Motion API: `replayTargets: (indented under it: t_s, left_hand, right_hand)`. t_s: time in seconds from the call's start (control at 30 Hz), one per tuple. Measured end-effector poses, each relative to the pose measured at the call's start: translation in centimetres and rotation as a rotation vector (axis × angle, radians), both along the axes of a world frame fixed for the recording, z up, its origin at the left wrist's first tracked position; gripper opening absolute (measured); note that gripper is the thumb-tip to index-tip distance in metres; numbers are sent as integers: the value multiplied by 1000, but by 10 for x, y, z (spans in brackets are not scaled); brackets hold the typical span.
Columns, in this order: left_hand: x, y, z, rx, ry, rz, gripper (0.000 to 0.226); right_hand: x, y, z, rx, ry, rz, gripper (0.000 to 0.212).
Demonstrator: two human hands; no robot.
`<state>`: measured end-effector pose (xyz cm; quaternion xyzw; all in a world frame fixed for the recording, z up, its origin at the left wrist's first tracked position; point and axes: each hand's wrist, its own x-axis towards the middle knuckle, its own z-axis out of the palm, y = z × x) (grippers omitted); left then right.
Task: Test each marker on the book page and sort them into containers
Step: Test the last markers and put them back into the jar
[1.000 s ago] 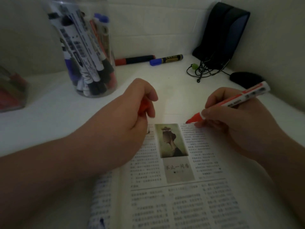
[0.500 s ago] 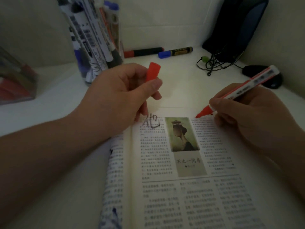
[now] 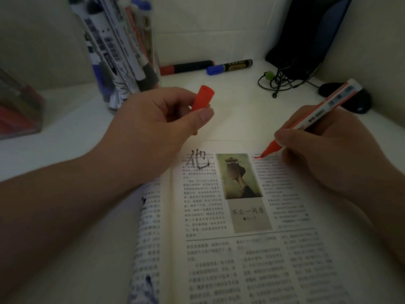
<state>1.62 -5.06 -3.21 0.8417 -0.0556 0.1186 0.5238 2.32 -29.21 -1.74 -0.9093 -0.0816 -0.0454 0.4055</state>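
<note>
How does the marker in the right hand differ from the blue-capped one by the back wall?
The red marker is uncapped and tilted, tip on the book page; the blue-capped marker is capped, lying flat on the desk. The red marker's barrel is white; the blue-capped marker's is black with yellow. Both are markers.

A white desk (image 3: 236, 119) sits dimly lit in a corner of pale walls (image 3: 208, 25)
</note>
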Motion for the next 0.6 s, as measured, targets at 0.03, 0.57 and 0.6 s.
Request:
replayTargets:
  t_s: [0.03, 0.57, 0.6]
  left_hand:
    - [0, 0, 0, -1, -4, 0, 13]
    - [0, 0, -2, 72, -29, 1, 14]
    - [0, 1, -3, 70, -33, -1, 14]
  right_hand:
    - [-1, 1, 0, 28, 3, -3, 22]
    - [-1, -4, -1, 90, 22, 132, 14]
    - [-1, -4, -1, 83, 18, 127, 16]
